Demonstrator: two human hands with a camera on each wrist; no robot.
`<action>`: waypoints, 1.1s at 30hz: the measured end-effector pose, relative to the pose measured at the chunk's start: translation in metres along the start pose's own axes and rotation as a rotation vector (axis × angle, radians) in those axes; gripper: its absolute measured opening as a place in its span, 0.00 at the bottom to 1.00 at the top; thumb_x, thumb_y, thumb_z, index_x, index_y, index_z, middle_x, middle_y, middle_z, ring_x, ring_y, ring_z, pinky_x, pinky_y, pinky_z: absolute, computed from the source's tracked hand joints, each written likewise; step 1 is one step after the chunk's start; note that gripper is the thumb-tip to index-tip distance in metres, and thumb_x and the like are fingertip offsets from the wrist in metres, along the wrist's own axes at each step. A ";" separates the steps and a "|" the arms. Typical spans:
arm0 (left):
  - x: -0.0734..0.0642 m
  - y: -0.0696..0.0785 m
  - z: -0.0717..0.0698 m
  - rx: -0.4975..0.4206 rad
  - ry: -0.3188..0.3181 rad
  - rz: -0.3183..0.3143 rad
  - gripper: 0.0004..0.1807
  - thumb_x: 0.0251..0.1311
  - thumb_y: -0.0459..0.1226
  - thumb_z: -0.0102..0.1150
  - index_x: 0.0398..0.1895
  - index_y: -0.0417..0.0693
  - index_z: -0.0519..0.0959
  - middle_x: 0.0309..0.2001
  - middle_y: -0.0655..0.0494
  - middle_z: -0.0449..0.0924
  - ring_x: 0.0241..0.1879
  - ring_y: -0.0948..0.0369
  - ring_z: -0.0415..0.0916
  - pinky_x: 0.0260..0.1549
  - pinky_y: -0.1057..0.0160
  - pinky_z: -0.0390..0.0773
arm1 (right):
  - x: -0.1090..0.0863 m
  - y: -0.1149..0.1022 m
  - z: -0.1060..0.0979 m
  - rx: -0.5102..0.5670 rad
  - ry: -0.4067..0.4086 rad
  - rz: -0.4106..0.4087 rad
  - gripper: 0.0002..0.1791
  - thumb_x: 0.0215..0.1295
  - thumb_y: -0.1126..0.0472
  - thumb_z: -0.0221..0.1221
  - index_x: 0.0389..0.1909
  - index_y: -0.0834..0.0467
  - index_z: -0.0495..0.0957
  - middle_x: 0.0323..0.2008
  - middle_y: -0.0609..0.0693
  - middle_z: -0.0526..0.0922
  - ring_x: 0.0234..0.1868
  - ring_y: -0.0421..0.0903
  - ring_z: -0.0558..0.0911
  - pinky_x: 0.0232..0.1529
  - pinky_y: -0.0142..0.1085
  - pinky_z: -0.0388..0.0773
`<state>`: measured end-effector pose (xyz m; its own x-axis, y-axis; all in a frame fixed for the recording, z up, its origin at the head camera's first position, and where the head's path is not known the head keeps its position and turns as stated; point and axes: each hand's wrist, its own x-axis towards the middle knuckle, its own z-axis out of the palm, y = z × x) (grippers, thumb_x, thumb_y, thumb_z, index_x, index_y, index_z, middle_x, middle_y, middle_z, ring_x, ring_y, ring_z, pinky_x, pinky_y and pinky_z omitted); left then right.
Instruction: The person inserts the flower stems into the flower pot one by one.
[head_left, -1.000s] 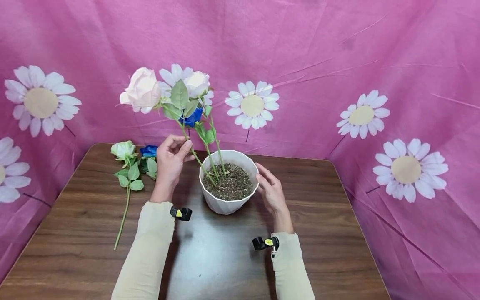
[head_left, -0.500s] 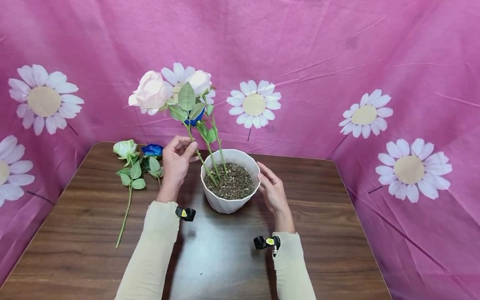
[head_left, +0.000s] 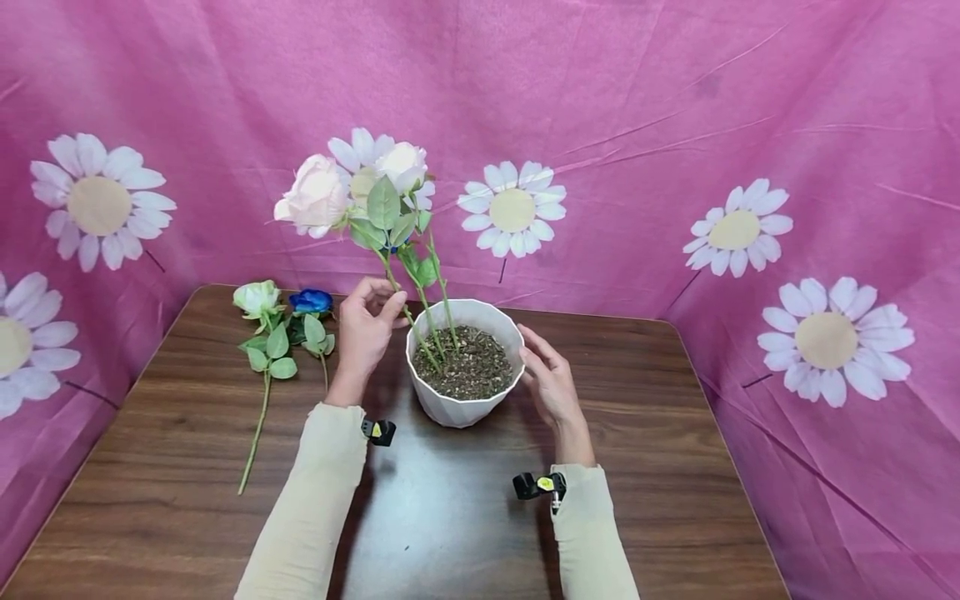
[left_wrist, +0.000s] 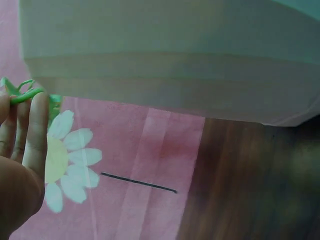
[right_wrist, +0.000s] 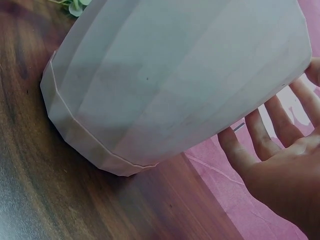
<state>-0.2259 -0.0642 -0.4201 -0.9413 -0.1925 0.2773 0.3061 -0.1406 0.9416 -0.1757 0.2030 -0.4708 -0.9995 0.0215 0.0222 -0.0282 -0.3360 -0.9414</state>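
Observation:
My left hand (head_left: 365,333) pinches the green stem (left_wrist: 27,96) of a pale pink rose (head_left: 313,196) between thumb and fingers. The stem slants down into the dark soil (head_left: 472,371) of a white faceted pot (head_left: 459,410). A whitish rose (head_left: 405,167) and a blue rose (head_left: 392,248) also stand in the soil; leaves hide most of the blue bloom. My right hand (head_left: 553,383) rests on the pot's right side, its extended fingertips (right_wrist: 252,120) against the wall and its thumb near the rim.
Left of the pot, a greenish-white rose (head_left: 257,297) and another blue rose (head_left: 311,301) lie on the brown wooden table (head_left: 165,467). A pink cloth (head_left: 600,75) printed with daisies hangs behind and at both sides. Each wrist wears a small black camera (head_left: 379,432).
My left hand and the pink rose have shifted a little to the right, bringing its bloom closer to the whitish one and covering more of the blue one. My right hand stays at the pot.

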 end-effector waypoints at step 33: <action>0.001 -0.010 0.000 0.203 -0.053 0.013 0.07 0.62 0.22 0.64 0.37 0.23 0.75 0.33 0.26 0.81 0.24 0.59 0.80 0.28 0.70 0.82 | 0.002 0.001 -0.003 0.014 -0.004 0.018 0.26 0.75 0.72 0.52 0.71 0.69 0.65 0.52 0.50 0.79 0.51 0.47 0.80 0.54 0.40 0.81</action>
<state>-0.2296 -0.0631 -0.4297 -0.9453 -0.1406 0.2945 0.2886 0.0610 0.9555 -0.1777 0.2052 -0.4727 -0.9999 0.0111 0.0066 -0.0101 -0.3491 -0.9370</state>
